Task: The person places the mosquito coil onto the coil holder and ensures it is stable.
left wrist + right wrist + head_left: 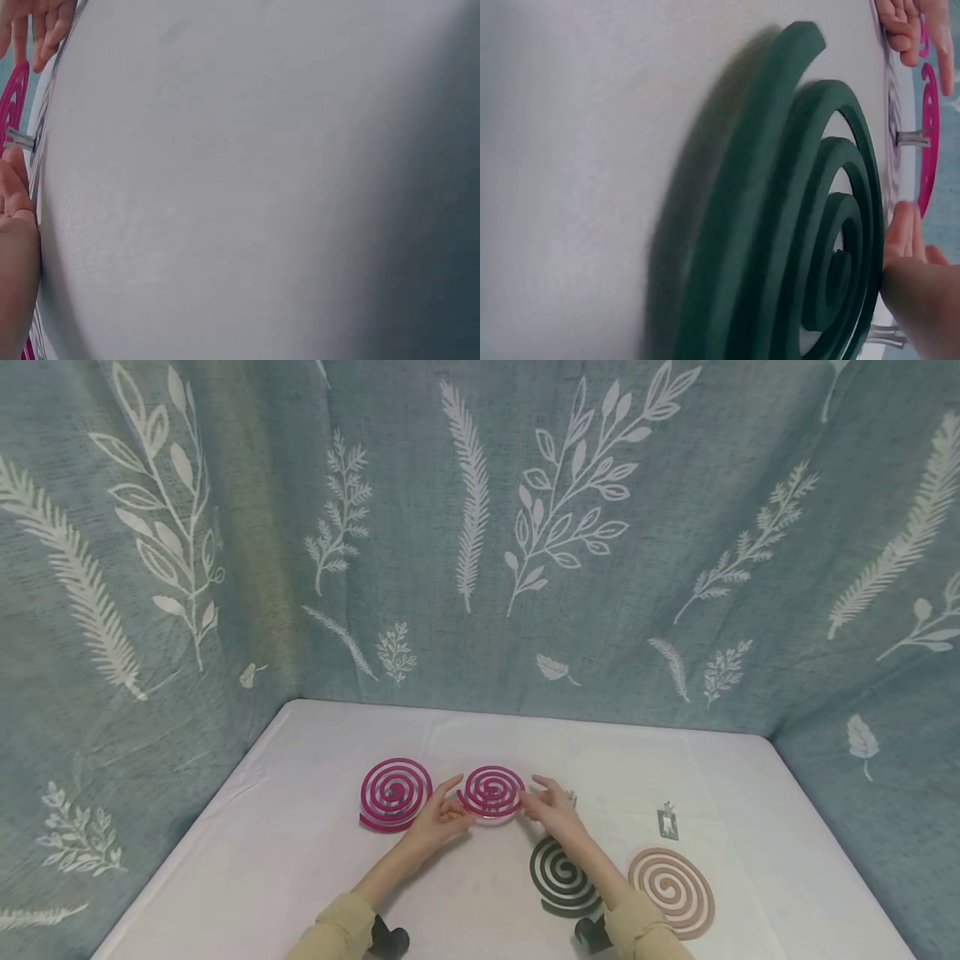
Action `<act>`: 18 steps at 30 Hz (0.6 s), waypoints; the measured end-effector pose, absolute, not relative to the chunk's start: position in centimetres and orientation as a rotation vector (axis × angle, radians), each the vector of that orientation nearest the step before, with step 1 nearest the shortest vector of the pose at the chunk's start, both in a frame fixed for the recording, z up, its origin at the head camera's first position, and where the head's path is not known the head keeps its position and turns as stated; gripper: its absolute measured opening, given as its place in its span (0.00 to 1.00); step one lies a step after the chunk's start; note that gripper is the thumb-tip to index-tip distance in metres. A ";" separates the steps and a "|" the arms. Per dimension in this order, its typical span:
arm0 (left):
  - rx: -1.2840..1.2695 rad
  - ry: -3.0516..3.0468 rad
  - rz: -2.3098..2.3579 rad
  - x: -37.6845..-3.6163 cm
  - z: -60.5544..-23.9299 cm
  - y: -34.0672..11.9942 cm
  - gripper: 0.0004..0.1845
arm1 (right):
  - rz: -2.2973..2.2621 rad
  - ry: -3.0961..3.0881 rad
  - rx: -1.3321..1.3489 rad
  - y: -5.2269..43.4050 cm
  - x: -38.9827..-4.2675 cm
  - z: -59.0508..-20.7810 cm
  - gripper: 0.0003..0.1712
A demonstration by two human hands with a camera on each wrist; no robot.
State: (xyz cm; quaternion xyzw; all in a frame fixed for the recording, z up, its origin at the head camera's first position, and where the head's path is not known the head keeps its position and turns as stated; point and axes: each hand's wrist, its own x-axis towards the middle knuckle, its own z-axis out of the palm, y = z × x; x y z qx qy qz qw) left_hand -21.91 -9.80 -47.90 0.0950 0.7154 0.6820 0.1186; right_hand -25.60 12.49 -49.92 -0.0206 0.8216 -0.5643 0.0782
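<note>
A magenta mosquito coil (491, 791) stands raised on a small metal stand (913, 139) in the middle of the table. My left hand (438, 818) is at its left side, forefinger extended past the coil and thumb near the lower edge. At the right edge is my right hand (552, 810), its thumb right at the coil and its forefinger lifted apart. Both hands have loose fingers, with neither curled round the coil. The left wrist view shows the magenta coil (13, 105) edge-on between the hands.
Another magenta coil (396, 793) is at the left. A dark green coil (562, 878) lies under my right forearm, with a tan coil (670, 889) farther right. A flat metal stand (667, 822) lies behind the tan coil. Patterned curtains (420, 527) surround the white table (247, 860).
</note>
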 end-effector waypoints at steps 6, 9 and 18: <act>0.256 2.115 2.000 -21.6 -48.7 -9.9 0.40 | -1.674 2.553 -0.062 12.7 -25.1 -49.5 0.35; 0.278 2.147 1.999 -21.5 -49.5 -9.8 0.40 | -1.657 2.589 -0.093 13.1 -24.7 -49.2 0.34; 0.440 2.239 1.960 -20.7 -49.5 -8.7 0.36 | -1.563 2.648 -0.186 15.2 -23.3 -48.5 0.30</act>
